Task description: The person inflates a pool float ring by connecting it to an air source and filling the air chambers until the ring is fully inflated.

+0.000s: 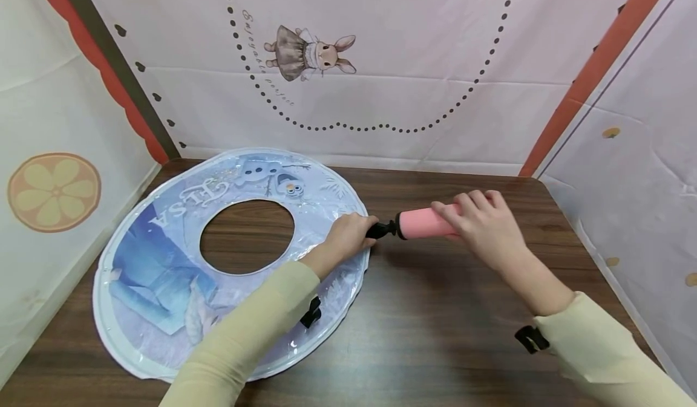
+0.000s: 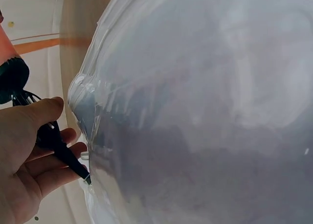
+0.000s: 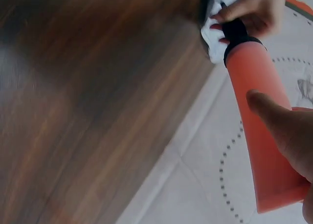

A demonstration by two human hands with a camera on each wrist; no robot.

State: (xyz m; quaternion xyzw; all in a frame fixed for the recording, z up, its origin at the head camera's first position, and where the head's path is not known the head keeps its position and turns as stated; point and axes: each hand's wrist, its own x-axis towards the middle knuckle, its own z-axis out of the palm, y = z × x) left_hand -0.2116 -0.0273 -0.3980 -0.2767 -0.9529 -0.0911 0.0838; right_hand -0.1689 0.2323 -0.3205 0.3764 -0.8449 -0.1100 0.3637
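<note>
My right hand (image 1: 484,228) grips the pink barrel of a hand air pump (image 1: 427,222), which is held above the table and points left. The pump's black nozzle (image 2: 63,153) runs between the thumb and fingers of my left hand (image 1: 348,234), which holds it. In the left wrist view the narrow nozzle tip reaches the edge of an inflatable swim ring (image 2: 195,87); whether it sits inside a valve cannot be told. The ring (image 1: 149,328) looks puffed and shiny, printed with a blue dress and a snowman. In the right wrist view my thumb lies along the pink barrel (image 3: 259,92).
A dark wood table (image 1: 425,340) bears the ring on its left half. White printed cloth (image 1: 408,44) with a rabbit figure hangs along the back and both sides. The ring's round hole shows table wood.
</note>
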